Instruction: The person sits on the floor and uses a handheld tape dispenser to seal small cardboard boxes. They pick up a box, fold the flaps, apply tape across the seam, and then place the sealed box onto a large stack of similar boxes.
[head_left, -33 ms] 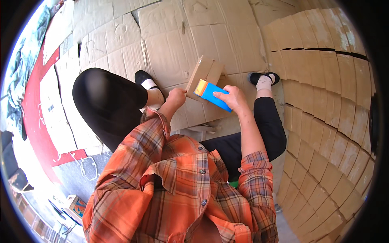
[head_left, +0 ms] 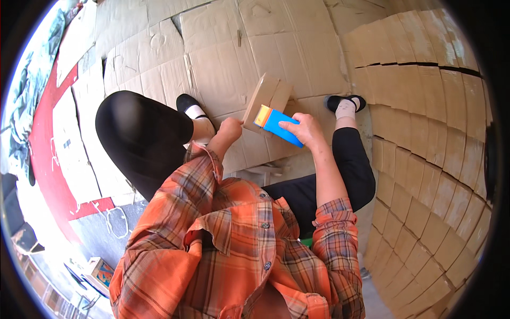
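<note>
In my right hand (head_left: pixel 308 129) is a flat blue box (head_left: pixel 280 125) with a yellow and orange end. The fingers are wrapped round its near end, and the yellow end points away to the left. Just beyond it stands a small brown cardboard box (head_left: pixel 267 91), partly hidden behind the blue one. My left hand (head_left: pixel 230 131) is closed at the near left corner of that cardboard box, with thumb and fingertips at its edge. What exactly the left fingertips pinch there is too small to make out.
Flattened cardboard sheets (head_left: pixel 218 64) cover the floor. To the right rises a tall stack of brown cardboard cartons (head_left: pixel 419 122). My knees spread on both sides, with black shoes (head_left: pixel 188 102) on the cardboard. Red flooring (head_left: pixel 45 138) and a pale string (head_left: pixel 114 223) lie left.
</note>
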The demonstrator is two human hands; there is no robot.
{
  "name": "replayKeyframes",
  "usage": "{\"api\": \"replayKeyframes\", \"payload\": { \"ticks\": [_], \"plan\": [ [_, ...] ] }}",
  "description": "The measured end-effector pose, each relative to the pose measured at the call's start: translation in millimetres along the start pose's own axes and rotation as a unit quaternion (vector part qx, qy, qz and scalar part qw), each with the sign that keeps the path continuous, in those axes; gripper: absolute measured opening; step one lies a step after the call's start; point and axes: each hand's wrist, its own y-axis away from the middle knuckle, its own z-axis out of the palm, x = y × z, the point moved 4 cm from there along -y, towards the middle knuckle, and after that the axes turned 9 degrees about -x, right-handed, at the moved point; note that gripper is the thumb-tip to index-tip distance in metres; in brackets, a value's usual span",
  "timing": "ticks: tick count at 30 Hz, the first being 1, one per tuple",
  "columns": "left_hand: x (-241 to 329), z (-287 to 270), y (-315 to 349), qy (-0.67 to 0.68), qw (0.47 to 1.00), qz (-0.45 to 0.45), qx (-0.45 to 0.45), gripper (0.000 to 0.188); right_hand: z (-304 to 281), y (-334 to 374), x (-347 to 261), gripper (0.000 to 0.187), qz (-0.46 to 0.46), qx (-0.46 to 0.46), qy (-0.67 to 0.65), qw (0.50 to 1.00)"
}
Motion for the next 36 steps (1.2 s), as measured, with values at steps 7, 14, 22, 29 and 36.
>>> {"api": "replayKeyframes", "payload": {
  "ticks": [7, 14, 22, 29, 36],
  "plan": [
    [60, -41, 40, 0.055, 0.978, 0.171, 0.101, 0.075, -2, 2, 9, 0.048, 0.001, -0.012, -0.035, 0.999],
    [89, -23, 50, -0.084, 0.943, 0.313, 0.076, 0.103, -1, 4, 12, 0.051, -0.001, -0.009, -0.059, 0.998],
    [76, -17, 35, 0.029, 0.938, 0.344, 0.021, 0.105, -5, 9, 11, 0.048, -0.024, -0.034, -0.085, 0.995],
    [74, -17, 30, 0.028, 0.943, 0.333, 0.005, 0.101, -30, 46, 31, 0.042, -0.024, -0.036, -0.097, 0.994],
    [82, -21, 35, 0.015, 0.940, 0.342, -0.002, 0.102, -54, 85, 81, 0.036, 0.038, -0.069, -0.167, 0.983]
  ]
}}
